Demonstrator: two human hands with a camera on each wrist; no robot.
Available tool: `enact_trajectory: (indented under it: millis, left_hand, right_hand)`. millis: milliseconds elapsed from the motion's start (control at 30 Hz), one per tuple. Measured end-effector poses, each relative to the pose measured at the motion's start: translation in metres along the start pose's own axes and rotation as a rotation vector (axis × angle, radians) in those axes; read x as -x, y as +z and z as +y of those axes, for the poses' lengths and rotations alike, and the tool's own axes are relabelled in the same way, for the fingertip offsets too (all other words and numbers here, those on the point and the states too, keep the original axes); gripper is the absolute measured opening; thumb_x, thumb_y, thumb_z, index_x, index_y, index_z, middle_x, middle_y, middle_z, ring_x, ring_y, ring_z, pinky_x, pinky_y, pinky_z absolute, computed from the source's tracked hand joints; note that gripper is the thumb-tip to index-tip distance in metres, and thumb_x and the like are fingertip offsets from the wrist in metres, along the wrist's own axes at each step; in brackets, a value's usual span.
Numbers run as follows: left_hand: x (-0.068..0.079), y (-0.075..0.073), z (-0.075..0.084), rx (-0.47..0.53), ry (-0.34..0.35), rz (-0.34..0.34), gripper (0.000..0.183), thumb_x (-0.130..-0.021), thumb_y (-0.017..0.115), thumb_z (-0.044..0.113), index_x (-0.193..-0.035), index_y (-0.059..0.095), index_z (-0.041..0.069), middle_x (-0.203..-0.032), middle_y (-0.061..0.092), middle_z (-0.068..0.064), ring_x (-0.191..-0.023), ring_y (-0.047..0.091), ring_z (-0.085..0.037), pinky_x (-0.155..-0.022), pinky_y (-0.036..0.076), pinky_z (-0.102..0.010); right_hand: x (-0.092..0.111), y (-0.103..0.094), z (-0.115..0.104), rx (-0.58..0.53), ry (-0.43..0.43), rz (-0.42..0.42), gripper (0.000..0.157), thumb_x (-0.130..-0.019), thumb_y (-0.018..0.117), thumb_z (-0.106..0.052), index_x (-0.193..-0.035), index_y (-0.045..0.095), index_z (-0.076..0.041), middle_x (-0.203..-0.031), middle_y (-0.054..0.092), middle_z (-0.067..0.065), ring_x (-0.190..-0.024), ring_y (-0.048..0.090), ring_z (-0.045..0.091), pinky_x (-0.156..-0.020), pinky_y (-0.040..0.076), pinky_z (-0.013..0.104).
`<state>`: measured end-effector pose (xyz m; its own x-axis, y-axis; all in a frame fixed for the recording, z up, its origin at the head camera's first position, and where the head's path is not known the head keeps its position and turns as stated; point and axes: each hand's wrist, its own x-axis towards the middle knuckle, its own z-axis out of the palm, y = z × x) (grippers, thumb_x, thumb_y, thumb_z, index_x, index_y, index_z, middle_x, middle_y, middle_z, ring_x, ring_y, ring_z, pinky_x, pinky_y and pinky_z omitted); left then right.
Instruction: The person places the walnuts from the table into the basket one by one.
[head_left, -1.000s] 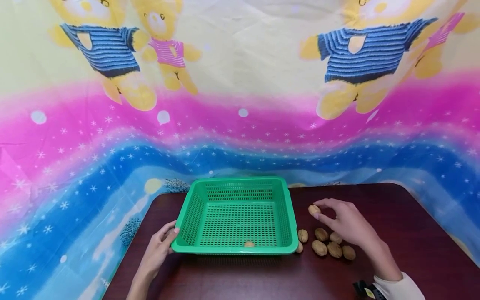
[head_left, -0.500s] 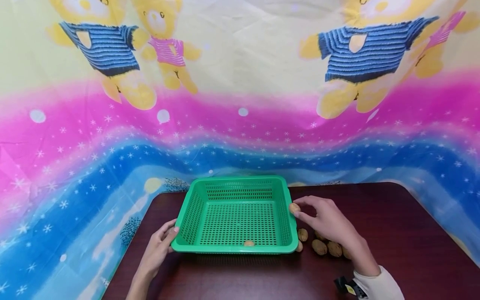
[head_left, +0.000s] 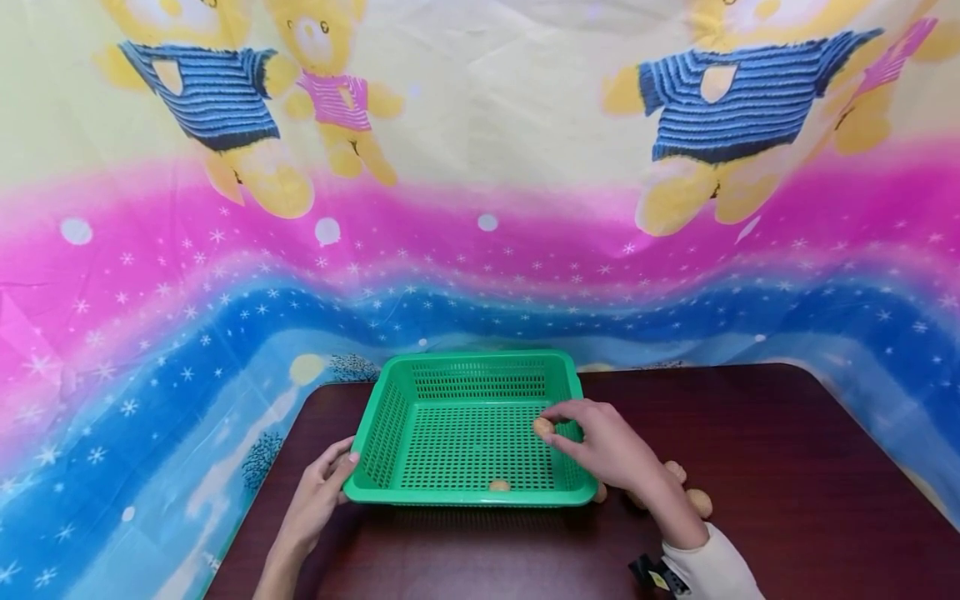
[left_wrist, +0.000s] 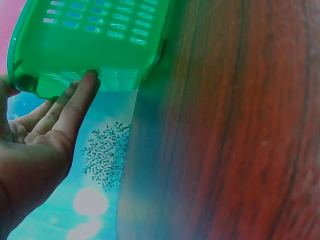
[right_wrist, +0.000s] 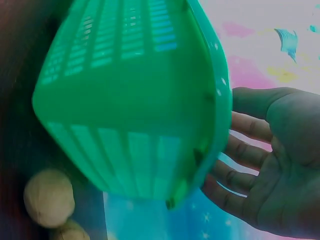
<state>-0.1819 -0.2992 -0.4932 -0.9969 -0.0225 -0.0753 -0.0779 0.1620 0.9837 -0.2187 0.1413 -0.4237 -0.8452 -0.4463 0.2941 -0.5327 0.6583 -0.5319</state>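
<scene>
A green plastic basket point(head_left: 472, 498) with slotted walls rests on the table. My left hand point(head_left: 315, 492) holds its left rim, thumb on top; in the left wrist view, the fingers point(left_wrist: 75, 107) lie against the outer wall. Over the basket's right side, my right hand point(head_left: 611, 442) pinches a walnut point(head_left: 543, 427) between thumb and fingers. Inside, near the front wall, lies another walnut point(head_left: 499, 485), partly hidden by the rim. From the right wrist camera, the basket wall covers the fingertips and the pinched walnut.
Right of the basket lie several walnuts point(head_left: 699, 503) on the dark red-brown table point(head_left: 810, 467), some hidden beneath the right forearm. One walnut point(head_left: 602, 492) peeks out by the basket's front right corner. A printed bear curtain point(head_left: 480, 275) hangs behind the table.
Carrying the walnut, my right hand has moved left from above the loose walnuts, across the basket's right rim, to over its inside. The left hand and basket have stayed in place.
</scene>
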Motion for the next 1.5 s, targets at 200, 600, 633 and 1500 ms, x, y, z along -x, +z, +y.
enact_trajectory:
  millis: [200, 600, 633, 1500]
  left_hand:
    - [0.000, 0.001, 0.000, -0.008, 0.004, 0.007, 0.056, -0.115, 0.053, 0.036, -0.162, 0.043, 0.006, -0.149, 0.061, -0.028, -0.103, 0.079, -0.020, -0.079, 0.066, -0.035]
    - [0.000, 0.001, -0.002, -0.024, -0.015, 0.015, 0.057, -0.114, 0.054, 0.039, -0.162, 0.043, 0.009, -0.150, 0.060, -0.027, -0.103, 0.078, -0.018, -0.081, 0.065, -0.034]
    - [0.000, 0.001, -0.002, -0.025, -0.018, 0.017, 0.057, -0.114, 0.054, 0.039, -0.162, 0.044, 0.009, -0.151, 0.060, -0.026, -0.103, 0.078, -0.018, -0.081, 0.065, -0.034]
    - [0.001, 0.001, 0.002, -0.043, -0.029, 0.018, 0.060, -0.114, 0.053, 0.042, -0.163, 0.041, 0.010, -0.153, 0.058, -0.026, -0.105, 0.077, -0.015, -0.081, 0.065, -0.034]
  right_hand:
    - [-0.006, 0.014, -0.008, 0.028, -0.041, -0.047, 0.023, -0.100, 0.079, -0.023, -0.123, 0.080, -0.017, -0.117, 0.079, -0.005, -0.113, 0.074, 0.018, -0.093, 0.062, 0.044]
    - [-0.004, 0.028, -0.011, 0.085, -0.080, -0.054, 0.020, -0.102, 0.077, -0.027, -0.119, 0.081, -0.018, -0.115, 0.080, -0.005, -0.113, 0.072, 0.021, -0.096, 0.060, 0.046]
    - [-0.003, 0.028, -0.012, 0.089, -0.074, -0.054, 0.020, -0.101, 0.078, -0.026, -0.119, 0.081, -0.018, -0.116, 0.080, -0.004, -0.114, 0.072, 0.021, -0.096, 0.060, 0.046]
    - [0.025, -0.033, 0.026, 0.093, 0.072, 0.140, 0.033, -0.099, 0.080, -0.018, -0.131, 0.076, -0.009, -0.127, 0.076, 0.009, -0.116, 0.073, 0.031, -0.091, 0.060, 0.053]
